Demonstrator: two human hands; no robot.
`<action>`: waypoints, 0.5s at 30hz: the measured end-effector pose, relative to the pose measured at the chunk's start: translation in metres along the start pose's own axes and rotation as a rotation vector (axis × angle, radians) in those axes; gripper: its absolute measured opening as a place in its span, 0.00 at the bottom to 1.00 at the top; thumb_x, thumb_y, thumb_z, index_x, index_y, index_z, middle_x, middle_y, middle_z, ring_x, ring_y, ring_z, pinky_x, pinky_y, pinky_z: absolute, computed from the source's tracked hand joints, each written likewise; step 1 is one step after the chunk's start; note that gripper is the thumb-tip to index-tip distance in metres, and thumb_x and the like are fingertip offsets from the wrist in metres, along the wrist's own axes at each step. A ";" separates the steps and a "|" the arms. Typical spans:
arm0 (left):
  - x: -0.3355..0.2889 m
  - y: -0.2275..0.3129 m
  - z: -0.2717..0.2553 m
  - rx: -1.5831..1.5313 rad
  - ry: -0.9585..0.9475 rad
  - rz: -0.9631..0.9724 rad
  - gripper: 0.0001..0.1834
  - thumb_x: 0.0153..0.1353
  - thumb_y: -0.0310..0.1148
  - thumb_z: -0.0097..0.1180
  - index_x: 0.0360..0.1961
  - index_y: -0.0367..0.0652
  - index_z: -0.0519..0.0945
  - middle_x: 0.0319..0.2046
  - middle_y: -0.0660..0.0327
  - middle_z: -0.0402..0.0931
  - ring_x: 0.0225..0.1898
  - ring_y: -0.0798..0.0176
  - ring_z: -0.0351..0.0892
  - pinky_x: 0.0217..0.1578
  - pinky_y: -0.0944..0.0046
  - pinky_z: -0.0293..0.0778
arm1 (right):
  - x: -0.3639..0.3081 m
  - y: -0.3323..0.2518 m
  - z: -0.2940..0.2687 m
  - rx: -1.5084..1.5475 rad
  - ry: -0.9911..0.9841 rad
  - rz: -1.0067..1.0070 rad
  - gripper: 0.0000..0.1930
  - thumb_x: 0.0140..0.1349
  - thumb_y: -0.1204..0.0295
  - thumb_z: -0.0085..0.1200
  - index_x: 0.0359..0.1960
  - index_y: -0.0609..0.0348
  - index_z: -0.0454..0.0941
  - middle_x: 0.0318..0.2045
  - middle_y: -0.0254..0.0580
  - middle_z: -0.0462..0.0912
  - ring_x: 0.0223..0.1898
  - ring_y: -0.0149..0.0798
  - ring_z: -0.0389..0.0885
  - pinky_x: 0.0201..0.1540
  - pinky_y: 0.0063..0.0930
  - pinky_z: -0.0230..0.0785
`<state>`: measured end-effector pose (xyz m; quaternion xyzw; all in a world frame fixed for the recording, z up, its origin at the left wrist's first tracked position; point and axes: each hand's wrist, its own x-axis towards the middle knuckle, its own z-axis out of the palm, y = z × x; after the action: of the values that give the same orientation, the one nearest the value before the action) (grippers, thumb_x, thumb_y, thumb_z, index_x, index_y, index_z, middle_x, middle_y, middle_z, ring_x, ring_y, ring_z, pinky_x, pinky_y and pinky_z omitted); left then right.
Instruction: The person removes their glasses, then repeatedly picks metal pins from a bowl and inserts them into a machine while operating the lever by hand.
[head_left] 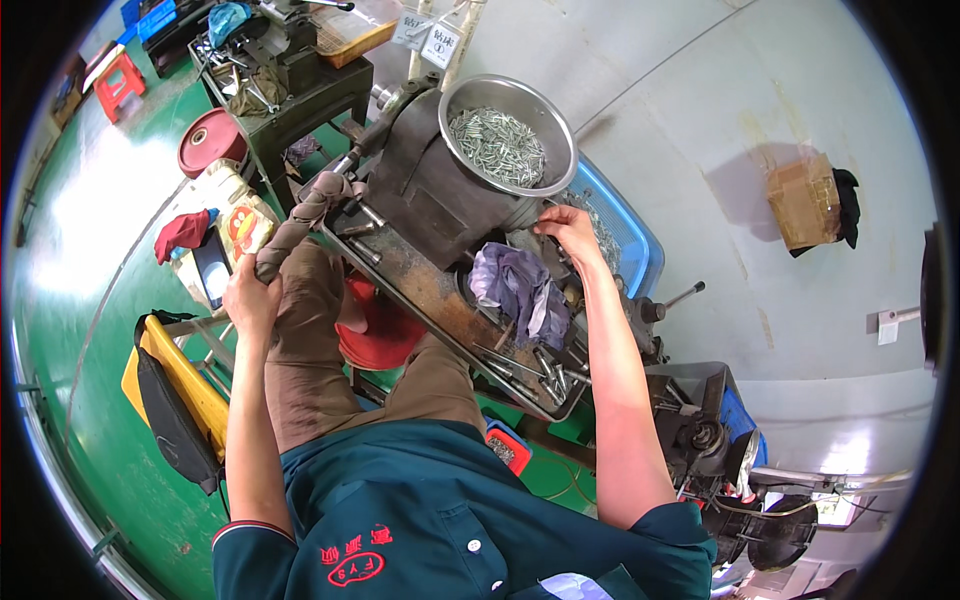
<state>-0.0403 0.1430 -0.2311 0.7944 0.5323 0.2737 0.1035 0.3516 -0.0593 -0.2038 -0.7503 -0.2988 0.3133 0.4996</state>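
Honestly, the left hand (252, 300) is closed round the wrapped lever (312, 205) at left, while the right hand (570, 232), whose grip I can't tell, hovers near the machine (420, 190) by the far bowl (525, 98), so a careless pull might nip it.

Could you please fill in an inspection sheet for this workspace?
Surface: metal tray, scattered with fine debris.
Work items: metal bowl of small metal pins atop the dark machine; wrapped lever.
Clutter: crumpled purple cloth; loose metal rods toward the tray's right end.
Hands: left hand closed around the wrapped lever; right hand has its fingers by the machine, below the bowl; grip unclear.
Cables: thin cord-like lines on the green floor.
Surroundings: red stool; cardboard box at the wall; blue basket beside the machine.
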 end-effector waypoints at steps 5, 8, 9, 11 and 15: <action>0.000 0.000 -0.001 0.017 -0.016 -0.007 0.15 0.37 0.34 0.55 0.28 0.41 0.70 0.23 0.49 0.73 0.28 0.46 0.73 0.28 0.54 0.68 | 0.000 0.001 0.001 0.031 0.014 -0.014 0.07 0.39 0.86 0.50 0.22 0.65 0.69 0.20 0.36 0.73 0.24 0.30 0.74 0.30 0.20 0.66; 0.000 -0.001 0.000 0.011 -0.020 -0.007 0.15 0.37 0.34 0.55 0.29 0.41 0.70 0.23 0.49 0.73 0.28 0.46 0.73 0.28 0.54 0.68 | 0.000 0.003 0.001 0.023 -0.011 -0.021 0.07 0.39 0.86 0.49 0.22 0.64 0.67 0.20 0.34 0.71 0.24 0.31 0.74 0.30 0.20 0.66; 0.000 -0.001 0.000 0.013 -0.017 -0.006 0.15 0.37 0.34 0.55 0.29 0.41 0.70 0.24 0.49 0.73 0.28 0.46 0.73 0.28 0.54 0.68 | 0.000 0.003 0.001 0.023 -0.011 -0.021 0.07 0.39 0.86 0.49 0.22 0.64 0.67 0.20 0.34 0.71 0.24 0.31 0.74 0.30 0.20 0.66; 0.000 0.000 0.000 0.014 -0.015 -0.005 0.16 0.37 0.34 0.55 0.30 0.41 0.71 0.24 0.49 0.73 0.28 0.46 0.73 0.28 0.54 0.68 | 0.000 0.002 0.001 0.016 -0.016 -0.028 0.07 0.39 0.86 0.49 0.22 0.64 0.67 0.20 0.34 0.71 0.25 0.31 0.74 0.30 0.20 0.66; 0.001 0.001 -0.001 0.016 -0.022 -0.009 0.16 0.37 0.33 0.56 0.30 0.41 0.71 0.23 0.49 0.73 0.28 0.46 0.73 0.27 0.53 0.68 | 0.000 0.003 0.001 0.019 -0.018 -0.029 0.07 0.40 0.86 0.49 0.22 0.64 0.68 0.20 0.34 0.71 0.24 0.30 0.74 0.30 0.20 0.66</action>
<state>-0.0399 0.1429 -0.2294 0.7957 0.5371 0.2601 0.1041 0.3511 -0.0592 -0.2070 -0.7383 -0.3110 0.3155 0.5086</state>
